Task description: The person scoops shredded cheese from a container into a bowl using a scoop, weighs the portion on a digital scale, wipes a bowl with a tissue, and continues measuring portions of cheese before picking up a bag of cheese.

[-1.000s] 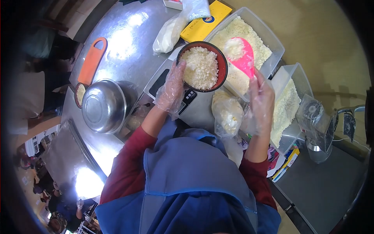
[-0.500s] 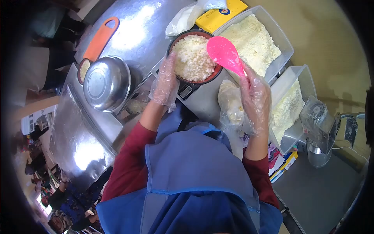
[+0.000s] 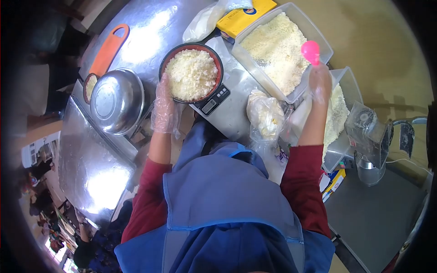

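Note:
My left hand [image 3: 165, 107], in a clear plastic glove, holds the left rim of a dark bowl with a reddish inside [image 3: 221, 68]. White, grainy crumbs [image 3: 191, 75] are heaped in it. The bowl overlaps a black digital scale [image 3: 210, 106]; whether it rests on it I cannot tell. My right hand [image 3: 320, 84], gloved too and slightly blurred, grips a pink spoon [image 3: 311, 51] over the right side of a clear plastic tub [image 3: 259, 75] of pale yellowish crumbs [image 3: 280, 50]. The spoon's handle is mostly hidden in the hand.
An upturned steel bowl [image 3: 116, 102] and an orange-handled tool [image 3: 109, 50] lie at left. A second tub [image 3: 353, 86] and a clear-and-metal device [image 3: 368, 132] stand at right. A filled plastic bag [image 3: 266, 116] lies between my arms. A yellow box [image 3: 246, 17] sits at the back.
My right hand has carried the pink spoon from above the bowl rightward to the tub. The bowl has shifted left with my left hand, baring more of the scale.

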The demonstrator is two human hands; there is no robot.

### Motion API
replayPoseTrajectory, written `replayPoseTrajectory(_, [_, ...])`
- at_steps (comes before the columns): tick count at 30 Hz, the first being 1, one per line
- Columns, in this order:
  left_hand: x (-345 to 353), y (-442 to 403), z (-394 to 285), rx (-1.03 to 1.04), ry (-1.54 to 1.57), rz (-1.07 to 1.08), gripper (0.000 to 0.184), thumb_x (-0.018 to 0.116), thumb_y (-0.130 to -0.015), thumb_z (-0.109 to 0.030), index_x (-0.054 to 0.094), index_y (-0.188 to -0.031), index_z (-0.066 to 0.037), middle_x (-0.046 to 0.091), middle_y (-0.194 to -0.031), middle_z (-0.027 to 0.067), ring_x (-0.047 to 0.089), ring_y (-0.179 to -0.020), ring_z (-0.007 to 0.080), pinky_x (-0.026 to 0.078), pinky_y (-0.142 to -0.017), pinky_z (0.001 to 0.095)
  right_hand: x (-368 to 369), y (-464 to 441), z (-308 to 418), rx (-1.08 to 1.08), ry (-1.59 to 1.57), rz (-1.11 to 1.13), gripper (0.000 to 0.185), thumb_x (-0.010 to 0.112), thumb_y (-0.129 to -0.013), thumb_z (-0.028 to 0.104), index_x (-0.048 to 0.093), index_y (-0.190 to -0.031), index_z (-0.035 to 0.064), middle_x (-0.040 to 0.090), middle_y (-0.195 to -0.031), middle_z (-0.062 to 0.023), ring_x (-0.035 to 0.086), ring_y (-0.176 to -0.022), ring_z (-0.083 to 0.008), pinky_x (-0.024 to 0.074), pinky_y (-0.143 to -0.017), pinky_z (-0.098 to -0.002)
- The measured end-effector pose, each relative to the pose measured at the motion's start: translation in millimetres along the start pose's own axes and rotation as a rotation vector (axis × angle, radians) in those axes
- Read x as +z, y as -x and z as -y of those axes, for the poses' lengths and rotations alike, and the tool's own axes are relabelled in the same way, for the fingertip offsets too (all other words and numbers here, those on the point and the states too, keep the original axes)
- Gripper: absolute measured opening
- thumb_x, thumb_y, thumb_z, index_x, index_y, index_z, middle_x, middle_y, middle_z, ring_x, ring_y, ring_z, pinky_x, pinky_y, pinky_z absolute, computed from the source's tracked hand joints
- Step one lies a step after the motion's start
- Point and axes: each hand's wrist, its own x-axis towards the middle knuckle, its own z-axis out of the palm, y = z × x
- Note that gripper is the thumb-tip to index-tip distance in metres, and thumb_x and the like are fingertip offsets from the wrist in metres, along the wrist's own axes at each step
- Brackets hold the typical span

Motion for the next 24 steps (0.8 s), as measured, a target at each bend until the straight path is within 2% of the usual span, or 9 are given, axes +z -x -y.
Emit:
replayPoseTrajectory(2, [9, 3, -5, -0.027, 0.026, -0.007, 0.055, 0.043, -0.101, -0.04, 0.04, -0.139, 0.0, 0.049, -0.136, 0.0096, 0.049, -0.124, 0.0183, 0.038, -0.105, 0.0313, 25, -21, -8, 0.031, 0.252, 0.219, 0.032, 0.052, -0.089, 0.028, 0.068, -0.104, 0.0054, 0.068, -0.1, -0.021, 0.064, -0.098, -0.0386, 0.05, -0.085, -0.0483])
replayPoseTrajectory(3, [13, 4, -9, -0.027, 0.025, 0.003, 0.055, 0.043, -0.101, -0.04, 0.04, -0.139, 0.0, 0.049, -0.136, 0.0096, 0.049, -0.124, 0.0183, 0.038, -0.105, 0.0313, 32, -27, -3, 0.038, 0.252, 0.213, 0.032, 0.052, -0.089, 0.028, 0.068, -0.104, 0.0054, 0.068, -0.1, -0.021, 0.064, -0.098, -0.0386, 0.05, -0.085, -0.0483])
replayPoseTrajectory(5, [18, 5, -16, -0.062, -0.007, -0.001, 0.055, 0.044, -0.101, -0.041, 0.041, -0.138, -0.001, 0.05, -0.135, 0.0085, 0.049, -0.123, 0.0175, 0.038, -0.104, 0.0307, 48, -39, 8, 0.197, 0.248, 0.234, 0.03, 0.055, -0.087, 0.03, 0.07, -0.099, 0.0063, 0.068, -0.104, -0.02, 0.064, -0.1, -0.039, 0.0506, -0.086, -0.0473])
replayPoseTrajectory(12, [9, -14, -14, -0.091, -0.005, -0.003, 0.054, 0.044, -0.101, -0.041, 0.043, -0.137, -0.001, 0.051, -0.134, 0.0073, 0.049, -0.123, 0.0166, 0.037, -0.104, 0.0312, 107, -92, -10, 0.273, 0.206, 0.117, 0.031, 0.057, -0.086, 0.031, 0.071, -0.096, 0.0046, 0.068, -0.102, -0.0207, 0.066, -0.098, -0.0386, 0.0519, -0.086, -0.0454])
replayPoseTrajectory(18, [5, -38, -14, -0.113, -0.004, -0.026, 0.054, 0.045, -0.101, -0.041, 0.043, -0.137, -0.001, 0.051, -0.133, 0.0082, 0.05, -0.122, 0.017, 0.038, -0.104, 0.0314, 152, -112, 11, 0.277, 0.12, 0.259, 0.033, 0.056, -0.086, 0.032, 0.071, -0.099, 0.0051, 0.067, -0.106, -0.0209, 0.063, -0.104, -0.0387, 0.0507, -0.088, -0.0461])
replayPoseTrajectory(20, [12, -42, -20, -0.11, -0.023, -0.022, 0.054, 0.045, -0.101, -0.041, 0.043, -0.137, -0.001, 0.051, -0.133, 0.0084, 0.05, -0.122, 0.0173, 0.037, -0.105, 0.0317, 180, -118, 10, 0.329, -0.005, 0.265, 0.032, 0.05, -0.087, 0.027, 0.07, -0.096, 0.0042, 0.067, -0.105, -0.0225, 0.063, -0.104, -0.038, 0.0506, -0.088, -0.0455])
replayPoseTrajectory(21, [22, -40, -28, -0.132, -0.052, -0.042, 0.056, 0.043, -0.101, -0.042, 0.041, -0.137, 0.001, 0.05, -0.134, 0.0099, 0.048, -0.123, 0.0181, 0.036, -0.105, 0.0306, 201, -127, -13, 0.052, 0.091, 0.361, 0.032, 0.047, -0.089, 0.026, 0.069, -0.092, 0.0031, 0.067, -0.097, -0.0227, 0.065, -0.096, -0.0375, 0.0504, -0.082, -0.0458])
replayPoseTrajectory(22, [28, -40, -33, -0.155, -0.081, -0.062, 0.058, 0.042, -0.101, -0.043, 0.039, -0.138, 0.002, 0.049, -0.135, 0.0113, 0.047, -0.125, 0.0189, 0.035, -0.106, 0.0296, 203, -126, -16, 0.053, 0.088, 0.362, 0.032, 0.047, -0.089, 0.026, 0.069, -0.092, 0.0031, 0.067, -0.097, -0.0227, 0.065, -0.096, -0.0375, 0.0504, -0.082, -0.0458])
replayPoseTrajectory(24, [19, -50, -25, -0.14, -0.145, -0.045, 0.059, 0.043, -0.101, -0.043, 0.039, -0.138, 0.002, 0.049, -0.135, 0.0115, 0.048, -0.125, 0.0193, 0.035, -0.106, 0.03, 200, -116, -24, 0.069, -0.1, 0.247, 0.032, 0.046, -0.089, 0.026, 0.067, -0.085, 0.0017, 0.066, -0.086, -0.0219, 0.064, -0.081, -0.0378, 0.0466, -0.071, -0.0474])
